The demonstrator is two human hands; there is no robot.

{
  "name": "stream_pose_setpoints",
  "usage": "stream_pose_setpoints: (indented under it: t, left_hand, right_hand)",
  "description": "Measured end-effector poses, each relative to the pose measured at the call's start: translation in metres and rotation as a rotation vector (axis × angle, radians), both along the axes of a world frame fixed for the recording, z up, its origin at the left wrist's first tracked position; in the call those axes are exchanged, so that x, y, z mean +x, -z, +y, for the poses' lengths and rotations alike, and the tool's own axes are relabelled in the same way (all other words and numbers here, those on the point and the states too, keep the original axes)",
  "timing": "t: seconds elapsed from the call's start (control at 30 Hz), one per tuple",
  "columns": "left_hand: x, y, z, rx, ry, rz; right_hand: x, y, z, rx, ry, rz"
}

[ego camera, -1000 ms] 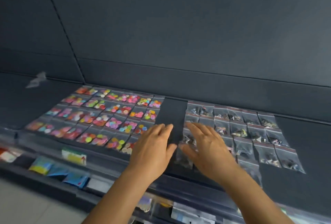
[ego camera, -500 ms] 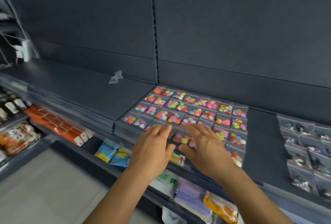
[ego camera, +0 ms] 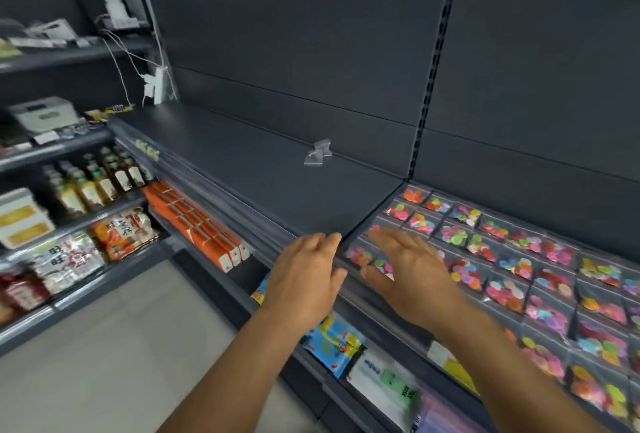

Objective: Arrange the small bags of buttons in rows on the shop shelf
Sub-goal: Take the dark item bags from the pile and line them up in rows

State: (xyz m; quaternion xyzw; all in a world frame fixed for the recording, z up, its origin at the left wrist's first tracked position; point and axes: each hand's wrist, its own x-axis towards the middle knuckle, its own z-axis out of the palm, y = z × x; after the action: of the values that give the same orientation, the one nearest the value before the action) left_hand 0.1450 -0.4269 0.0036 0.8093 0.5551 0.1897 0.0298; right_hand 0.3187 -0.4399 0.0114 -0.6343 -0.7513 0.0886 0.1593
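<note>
Leftward, my view has swung; both hands, my left hand and right hand, hover flat, holding nothing. Clear bags of coloured buttons lie beneath my right fingers; a careless sweep could scatter rows.

Dark grey back panels rise behind a long grey shelf, with a slotted upright dividing the panels toward the right. On the left, a second rack meets it at the far corner, carrying bottles, snack packets and a white printer. White cables hang in that corner. The floor is pale and smooth.
</note>
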Motion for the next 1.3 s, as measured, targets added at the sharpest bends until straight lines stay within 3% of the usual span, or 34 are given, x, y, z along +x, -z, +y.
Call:
stream_pose_setpoints:
  t: [0.43,0.7,0.83,1.07,1.3]
  left_hand:
    - [-0.048,0.002,0.178,-0.054,-0.026,0.054]
    - [-0.051,0.017,0.272,-0.111,-0.028,-0.007]
    - [-0.046,0.026,0.315,-0.148,0.028,-0.004]
    - [-0.051,0.035,0.381,-0.213,0.257,0.192]
    - [-0.091,0.040,0.413,-0.122,0.274,0.093]
  right_hand:
    - [-0.044,0.006,0.186,-0.039,-0.036,-0.003]
    - [-0.050,0.020,0.278,-0.134,0.009,0.056]
    - [-0.057,0.026,0.319,-0.173,0.071,0.127]
    - [-0.072,0.037,0.378,-0.203,0.213,0.176]
    - [-0.088,0.043,0.404,-0.167,0.314,0.138]
